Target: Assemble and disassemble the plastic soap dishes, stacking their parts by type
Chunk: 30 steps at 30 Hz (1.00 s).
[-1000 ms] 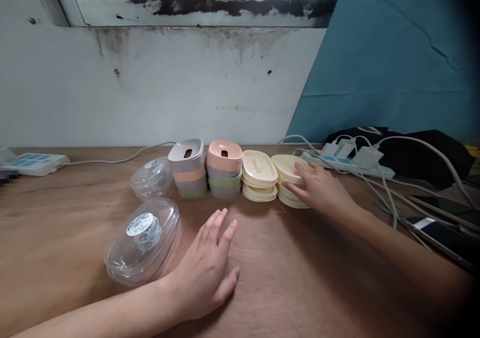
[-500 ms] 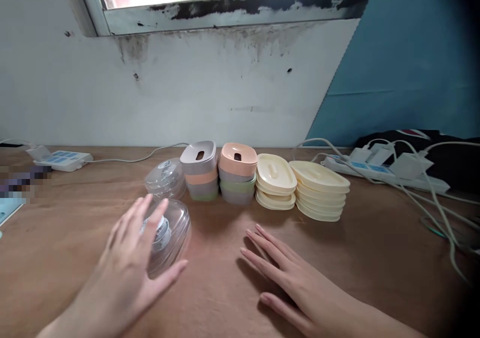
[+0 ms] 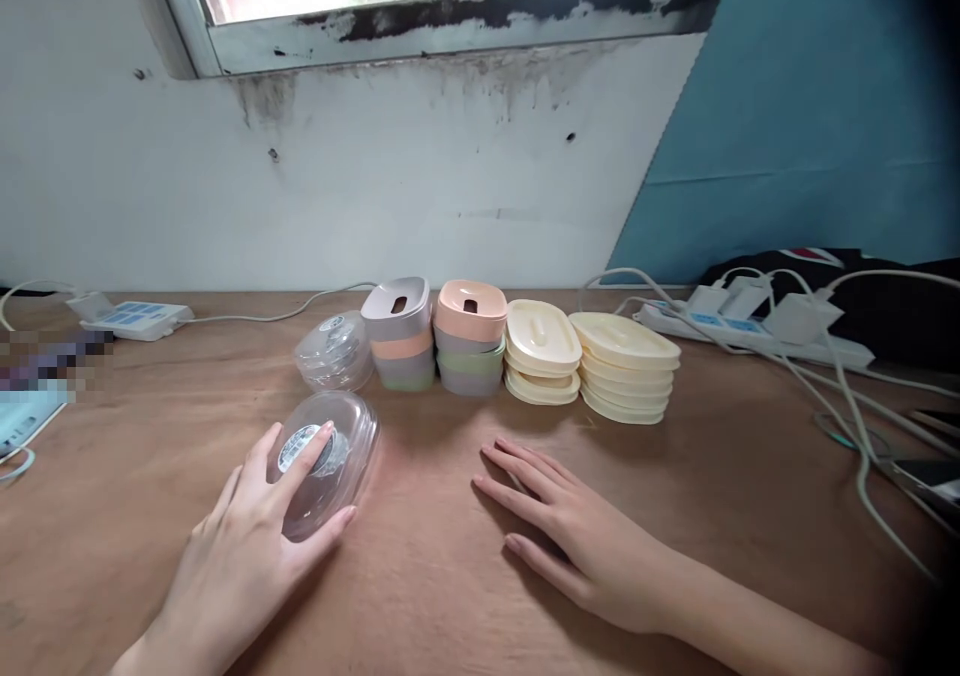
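Observation:
On the left, my left hand [image 3: 247,526] rests over a clear plastic lid-like piece [image 3: 341,486] with a round printed label. Its fingers are spread, the index fingertip touching the label and the thumb along the near right side; the other fingertips are partly hidden. My right hand [image 3: 562,536] lies flat on the table with fingers apart, holding nothing. Beyond the left hand sits a stack of clear lids [image 3: 330,356]. Beside it stand two stacks of oval tubs, one topped grey [image 3: 379,306], the other topped peach [image 3: 484,314]. Two stacks of cream lids [image 3: 544,341] follow to the right.
The brown table [image 3: 420,596] runs back to a white wall. A power strip [image 3: 142,321] lies at the back left. Another power strip [image 3: 757,336] with plugs and trailing white cables [image 3: 855,406] occupies the right side. A light-blue object [image 3: 30,416] is at the left edge.
My left hand has come down onto the clear plastic piece, its index finger now on the label. My right hand has settled flat on the table. The view has shifted slightly.

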Each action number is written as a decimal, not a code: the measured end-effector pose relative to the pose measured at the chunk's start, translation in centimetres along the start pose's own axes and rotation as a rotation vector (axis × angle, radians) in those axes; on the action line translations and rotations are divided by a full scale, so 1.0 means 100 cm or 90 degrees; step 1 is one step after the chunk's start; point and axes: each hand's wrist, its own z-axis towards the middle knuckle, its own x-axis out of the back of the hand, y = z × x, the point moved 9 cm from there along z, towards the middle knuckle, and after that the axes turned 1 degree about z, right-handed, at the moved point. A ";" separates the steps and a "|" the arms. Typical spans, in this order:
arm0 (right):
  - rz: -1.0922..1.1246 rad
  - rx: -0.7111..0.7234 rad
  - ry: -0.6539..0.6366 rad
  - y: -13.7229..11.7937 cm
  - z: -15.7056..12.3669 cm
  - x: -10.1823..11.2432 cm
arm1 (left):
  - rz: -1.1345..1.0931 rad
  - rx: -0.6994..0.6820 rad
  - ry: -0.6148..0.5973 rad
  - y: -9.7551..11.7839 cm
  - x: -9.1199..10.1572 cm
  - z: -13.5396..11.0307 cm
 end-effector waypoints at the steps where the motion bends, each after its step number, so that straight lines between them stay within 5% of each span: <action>1: 0.002 0.002 0.003 0.000 0.000 0.001 | 0.006 0.005 -0.002 0.001 0.000 0.000; 7: 0.017 0.019 0.034 -0.004 -0.001 0.007 | -0.014 0.011 0.027 0.000 0.003 0.000; 10: 0.017 0.024 0.024 -0.006 -0.001 0.006 | -0.094 -0.139 0.192 0.023 0.029 -0.015; 12: 0.015 0.019 0.007 -0.007 -0.001 0.003 | -0.165 -0.304 0.232 0.054 0.035 -0.031; 16: -0.013 -0.049 0.008 0.000 0.000 0.000 | -0.225 -0.604 -0.073 0.125 -0.007 -0.051; 19: -0.026 -0.072 0.028 0.003 0.000 0.001 | -0.200 -0.570 -0.232 0.144 -0.034 -0.036; 23: -0.013 -0.066 0.046 0.003 -0.001 0.003 | -0.198 -0.505 -0.259 0.149 -0.040 -0.015; 30: -0.012 -0.070 0.049 0.004 -0.001 0.003 | -0.207 -0.515 -0.246 0.149 -0.039 -0.018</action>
